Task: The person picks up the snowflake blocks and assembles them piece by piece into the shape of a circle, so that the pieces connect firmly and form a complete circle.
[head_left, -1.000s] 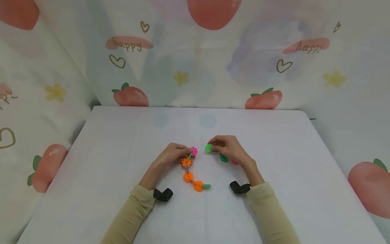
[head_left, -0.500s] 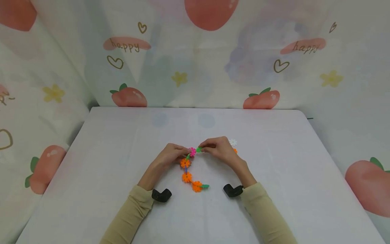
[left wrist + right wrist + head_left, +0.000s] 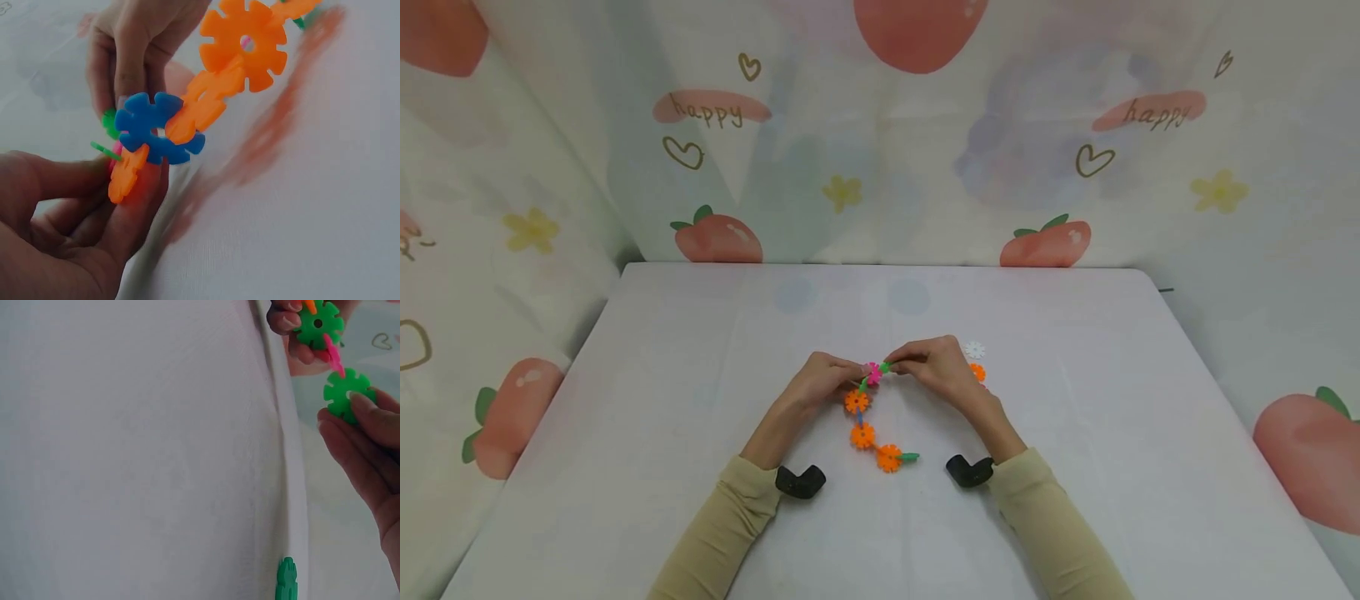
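Looking down from the head view, we see both hands meeting at the top end of a chain of snowflake discs [image 3: 862, 417] lying on the white worktop [image 3: 1075, 467]. Our left hand [image 3: 820, 385] has its fingers [image 3: 81, 181] curled around the chain's upper end, pinching it right by the pink disc [image 3: 872, 372]. From the left wrist view, that end shows a blue disc [image 3: 159, 130] slotted into orange ones, with the grip just below it.

Our right hand [image 3: 934, 367] pinches a green disc [image 3: 347, 394] between thumb and fingertips, and it sits edge-on against the pink piece, touching it as far as we can tell. The rest of the chain runs back toward us: orange discs, then a small green end piece [image 3: 910, 457].

Just behind the right hand there's a loose white disc [image 3: 974, 349] and an orange one [image 3: 977, 372] on the worktop. A strawberry-print curtain [image 3: 880, 125] hangs behind it all.
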`<state>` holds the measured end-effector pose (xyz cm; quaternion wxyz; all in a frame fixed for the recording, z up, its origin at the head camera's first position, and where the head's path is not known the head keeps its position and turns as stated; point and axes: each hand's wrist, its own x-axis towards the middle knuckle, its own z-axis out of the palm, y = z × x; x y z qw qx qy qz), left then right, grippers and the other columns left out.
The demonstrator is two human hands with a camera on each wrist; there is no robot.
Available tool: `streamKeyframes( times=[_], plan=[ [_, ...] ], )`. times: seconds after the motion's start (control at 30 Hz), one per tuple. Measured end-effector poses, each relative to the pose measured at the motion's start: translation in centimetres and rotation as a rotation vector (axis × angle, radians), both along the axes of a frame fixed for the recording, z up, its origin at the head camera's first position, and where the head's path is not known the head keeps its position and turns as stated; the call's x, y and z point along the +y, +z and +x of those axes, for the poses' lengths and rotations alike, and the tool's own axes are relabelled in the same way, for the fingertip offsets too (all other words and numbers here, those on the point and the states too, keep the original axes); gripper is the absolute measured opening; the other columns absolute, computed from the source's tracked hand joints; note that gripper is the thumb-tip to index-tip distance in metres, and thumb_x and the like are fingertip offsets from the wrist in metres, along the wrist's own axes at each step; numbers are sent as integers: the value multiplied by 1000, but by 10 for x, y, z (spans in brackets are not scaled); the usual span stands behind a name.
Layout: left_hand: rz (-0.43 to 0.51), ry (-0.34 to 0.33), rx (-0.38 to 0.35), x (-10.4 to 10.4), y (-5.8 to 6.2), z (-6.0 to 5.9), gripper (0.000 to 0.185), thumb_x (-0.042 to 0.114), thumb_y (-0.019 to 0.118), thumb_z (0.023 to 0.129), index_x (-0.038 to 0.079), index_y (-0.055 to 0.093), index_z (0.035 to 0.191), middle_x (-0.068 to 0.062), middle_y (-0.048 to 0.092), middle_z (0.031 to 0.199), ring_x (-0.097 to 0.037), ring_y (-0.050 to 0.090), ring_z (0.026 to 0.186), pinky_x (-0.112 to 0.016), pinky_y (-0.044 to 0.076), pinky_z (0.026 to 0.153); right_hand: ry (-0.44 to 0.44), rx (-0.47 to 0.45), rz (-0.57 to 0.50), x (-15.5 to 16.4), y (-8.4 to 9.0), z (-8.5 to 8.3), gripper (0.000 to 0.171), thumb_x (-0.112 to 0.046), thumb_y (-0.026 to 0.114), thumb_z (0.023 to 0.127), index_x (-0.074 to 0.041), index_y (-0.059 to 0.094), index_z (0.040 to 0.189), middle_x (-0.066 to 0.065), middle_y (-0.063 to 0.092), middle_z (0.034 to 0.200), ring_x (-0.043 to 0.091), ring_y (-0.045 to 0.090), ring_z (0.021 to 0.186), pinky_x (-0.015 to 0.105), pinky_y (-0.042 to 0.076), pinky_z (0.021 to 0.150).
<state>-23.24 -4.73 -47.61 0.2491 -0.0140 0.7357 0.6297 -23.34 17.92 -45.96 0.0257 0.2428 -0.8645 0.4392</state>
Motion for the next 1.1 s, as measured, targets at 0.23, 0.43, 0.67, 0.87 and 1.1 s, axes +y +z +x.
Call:
streamKeyframes(
  times=[0.23, 0.43, 0.67, 0.87, 1.1],
  plan=[
    [4, 37, -26, 4, -1, 1, 27, 11, 66, 96, -6, 76, 114, -17, 79, 99, -9, 73, 78, -20, 54, 63, -40, -28, -29, -5, -3, 1, 8, 2, 81, 84, -3, 83, 90, 10, 79, 85, 18, 78, 75, 24, 61, 70],
    [36, 55, -47, 4, 1, 3, 27, 12, 68, 95, -8, 76, 112, -16, 79, 95, -9, 73, 75, -21, 56, 65, -37, -49, -36, -7, -5, 1, 7, 1, 80, 86, -3, 83, 91, 9, 80, 85, 18, 78, 76, 21, 59, 71],
    [19, -100, -15, -2, 5, 3, 30, 18, 63, 100, -6, 76, 113, -15, 79, 99, -10, 72, 78, -22, 54, 64, 44, -158, -5, 2, 3, -6, 7, -5, 82, 86, -9, 83, 92, 3, 80, 87, 16, 77, 77, 23, 58, 71],
    [-62, -216, 87, 1, 9, 2, 37, 32, 65, 101, 1, 76, 118, -11, 78, 106, -15, 71, 91, -29, 57, 85, 103, -279, 49, 8, 9, -11, 9, -7, 78, 91, -11, 82, 98, 2, 80, 91, 19, 78, 82, 30, 59, 78],
    [-90, -150, 145, 4, 9, 4, 26, 21, 70, 97, 1, 77, 111, -8, 79, 89, -13, 66, 79, -24, 51, 73, 150, -272, 94, 4, 10, -18, 12, -8, 76, 93, -15, 83, 100, -2, 80, 96, 15, 75, 86, 28, 58, 78]
  ],
)
